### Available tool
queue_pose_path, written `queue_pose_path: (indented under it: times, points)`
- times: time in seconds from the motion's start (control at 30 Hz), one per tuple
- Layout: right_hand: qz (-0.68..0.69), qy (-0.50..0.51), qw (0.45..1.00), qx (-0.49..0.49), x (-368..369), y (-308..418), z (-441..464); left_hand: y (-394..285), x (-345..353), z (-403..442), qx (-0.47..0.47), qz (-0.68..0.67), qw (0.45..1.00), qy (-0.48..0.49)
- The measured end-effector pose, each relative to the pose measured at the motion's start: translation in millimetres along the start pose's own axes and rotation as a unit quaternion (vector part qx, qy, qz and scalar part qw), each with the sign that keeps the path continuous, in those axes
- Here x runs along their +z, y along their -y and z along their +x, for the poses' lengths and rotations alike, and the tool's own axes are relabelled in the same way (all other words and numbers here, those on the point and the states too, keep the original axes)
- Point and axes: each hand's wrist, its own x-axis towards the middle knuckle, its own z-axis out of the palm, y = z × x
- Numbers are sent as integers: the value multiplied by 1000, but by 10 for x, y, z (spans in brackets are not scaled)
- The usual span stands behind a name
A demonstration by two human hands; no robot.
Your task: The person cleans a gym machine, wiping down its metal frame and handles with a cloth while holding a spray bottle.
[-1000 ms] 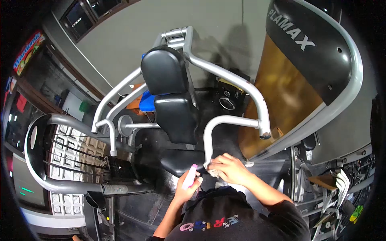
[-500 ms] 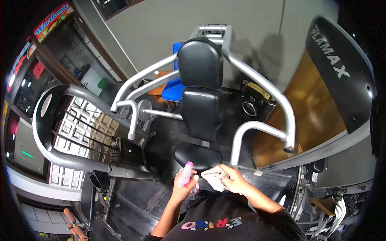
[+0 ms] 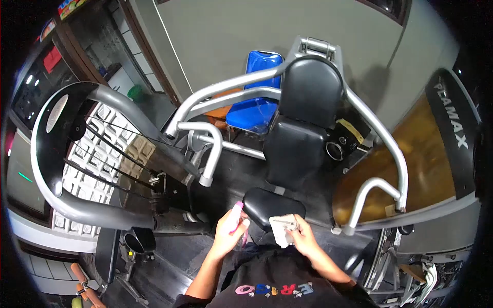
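A pink-topped spray bottle (image 3: pixel 236 211) is wrapped in the fingers of my left hand (image 3: pixel 225 234), its top pointing up and forward. My right hand (image 3: pixel 304 237) pinches a crumpled whitish cloth (image 3: pixel 280 231), which hangs loosely from the fingers. Both hands are held in front of my body, close to the front edge of a black padded seat (image 3: pixel 269 205). Beyond the seat stand the machine's black backrest (image 3: pixel 297 149) and its headrest pad (image 3: pixel 313 90). The bottle's lower part is mostly hidden by my hand.
Silver curved handle bars reach forward on the left (image 3: pixel 215 149) and right (image 3: pixel 370 187). A blue chair (image 3: pixel 251 115) and a black speaker (image 3: pixel 349 138) stand behind. A grey machine frame (image 3: pixel 97 213) is at left; a PLAMAX panel (image 3: pixel 452 128) rises at right.
My view has turned left and moved nearer the machine, so it appears shifted right. My left hand has moved slightly left and away from the cloth; both hands keep their holds.
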Motion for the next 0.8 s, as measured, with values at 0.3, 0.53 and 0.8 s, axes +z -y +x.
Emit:
queue_pose_path:
  times: [0.3,0.53,0.8]
  points:
    - [12,-78,997,19,84,-17,282,-210,-525,719,31,-82,996,-35]
    - [46,-145,988,14,-125,-36,611,-41,-882,730,15,-172,978,-114]
    - [19,-147,989,-4,-257,38,1079,-617,-1233,1177,134,-61,960,-238]
